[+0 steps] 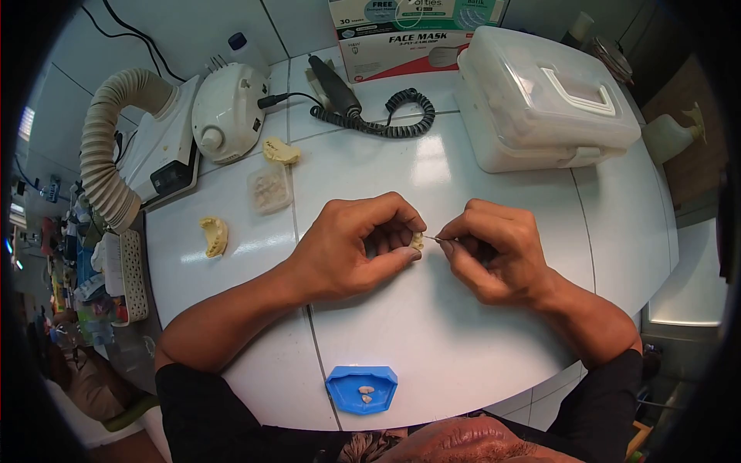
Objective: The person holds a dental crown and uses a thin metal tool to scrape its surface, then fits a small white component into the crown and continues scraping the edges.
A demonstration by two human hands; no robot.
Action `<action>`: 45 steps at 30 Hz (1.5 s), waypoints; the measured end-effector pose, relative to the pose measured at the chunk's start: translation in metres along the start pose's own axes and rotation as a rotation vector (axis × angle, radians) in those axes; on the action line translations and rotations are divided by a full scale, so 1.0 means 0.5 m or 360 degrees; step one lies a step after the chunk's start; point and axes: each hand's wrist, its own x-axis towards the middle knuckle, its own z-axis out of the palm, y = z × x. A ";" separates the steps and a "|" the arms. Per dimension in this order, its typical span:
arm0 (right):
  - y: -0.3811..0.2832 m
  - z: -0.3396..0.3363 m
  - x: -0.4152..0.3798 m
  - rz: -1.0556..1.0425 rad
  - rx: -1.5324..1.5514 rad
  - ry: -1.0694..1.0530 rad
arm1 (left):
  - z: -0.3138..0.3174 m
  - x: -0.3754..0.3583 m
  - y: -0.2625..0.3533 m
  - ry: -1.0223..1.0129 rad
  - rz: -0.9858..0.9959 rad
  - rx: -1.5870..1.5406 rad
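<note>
The left hand [351, 247] is curled closed, pinching a small pale yellow piece [417, 241] between thumb and fingertips, just above the white table [432, 339]. The right hand [494, 251] is likewise closed, gripping a thin metal tool [437, 238] near its front end, pencil-style; the tip meets the piece. Both wrists lie low over the table top, which probably steadies the fine contact between tip and piece (its exact shape is too small to tell).

At the near edge sits a blue tray [361, 388] holding two small pale fragments, within easy reach of either hand. To the left lies a yellow dental cast [214, 235], with a second cast [280, 150] and a small clear container [270, 189] further back.

Along the far side stand a white motor unit [228, 112], its handpiece [336, 85] laid down with the coiled cord [386, 119] slack, a ribbed suction hose [108, 147], a face mask box [409, 38] and a lidded plastic box [540, 100].
</note>
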 end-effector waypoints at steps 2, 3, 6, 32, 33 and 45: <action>0.001 0.001 -0.001 0.0001 -0.0006 -0.0005 | -0.001 0.000 0.004 -0.0014 -0.0016 0.0001; 0.002 0.001 -0.001 0.0000 -0.0009 -0.0010 | -0.001 0.001 0.004 -0.0018 -0.0013 0.0001; 0.004 0.005 -0.003 -0.0013 -0.0040 -0.0009 | -0.001 0.000 0.005 -0.0021 -0.0007 0.0005; 0.001 0.003 -0.001 -0.0046 -0.0121 -0.0153 | 0.000 0.001 0.012 -0.0090 -0.0002 0.0091; 0.003 0.003 -0.001 -0.0074 -0.0129 -0.0153 | -0.001 0.001 0.012 -0.0093 -0.0005 0.0097; 0.001 -0.005 0.003 0.0069 0.0016 -0.0152 | 0.000 0.001 0.011 -0.0094 -0.0013 0.0074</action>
